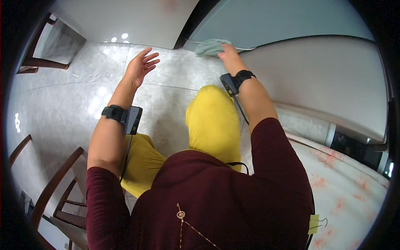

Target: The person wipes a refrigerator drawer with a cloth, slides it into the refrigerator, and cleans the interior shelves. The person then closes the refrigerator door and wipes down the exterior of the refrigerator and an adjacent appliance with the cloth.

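Note:
A pale green cloth point(209, 47) is bunched up at the lower edge of a blue-grey panel point(287, 21), just above the tiled floor. My right hand point(229, 54) grips the cloth's right side, with the fingers partly hidden from view. My left hand point(141, 66) hangs over the floor to the left, its fingers spread and nothing in it. A thin white cord or edging point(246, 49) shows beside the cloth.
Light panels stand on the left point(125, 21) and right point(321, 79) of the blue-grey one. Brown wooden chairs point(56, 183) are at the left. A floral-patterned cover point(337, 196) lies at the lower right. Yellow-clad knees point(213, 118) bend between my arms.

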